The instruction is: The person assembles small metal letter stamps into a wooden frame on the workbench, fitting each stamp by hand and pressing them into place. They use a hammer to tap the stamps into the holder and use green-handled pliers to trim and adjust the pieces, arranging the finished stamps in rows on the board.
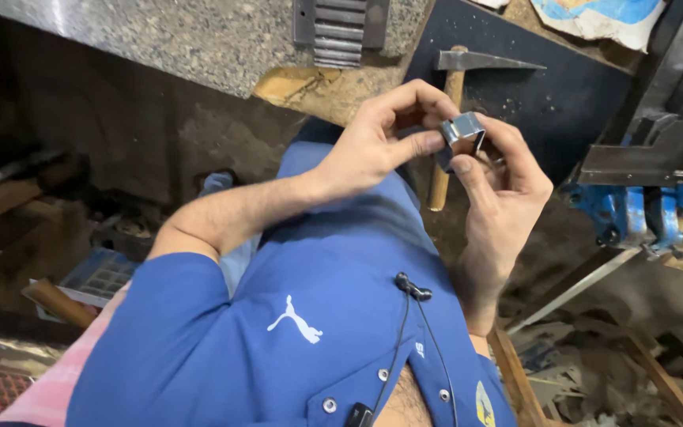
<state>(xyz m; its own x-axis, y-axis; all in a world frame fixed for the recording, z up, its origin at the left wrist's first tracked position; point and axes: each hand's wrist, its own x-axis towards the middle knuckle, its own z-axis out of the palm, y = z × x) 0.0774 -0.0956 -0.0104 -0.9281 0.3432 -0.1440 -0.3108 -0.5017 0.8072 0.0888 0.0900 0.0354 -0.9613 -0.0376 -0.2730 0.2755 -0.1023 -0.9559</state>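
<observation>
A small shiny metal block (463, 133), box-shaped with a hollow side, is held between both my hands in front of my blue shirt. My left hand (377, 142) comes in from the left and pinches the block's left face with thumb and fingers. Cupping it from below and the right is my right hand (503, 198), its thumb on the front edge. Part of the block is hidden by my fingers.
A hammer (446, 95) with a wooden handle lies on a dark board (563, 95) just behind my hands. A blue bench vise (634, 209) stands at the right. A speckled stone slab (160, 39) and a ribbed metal part (340, 32) are at the top. Scrap wood and debris (594, 372) lie at the lower right.
</observation>
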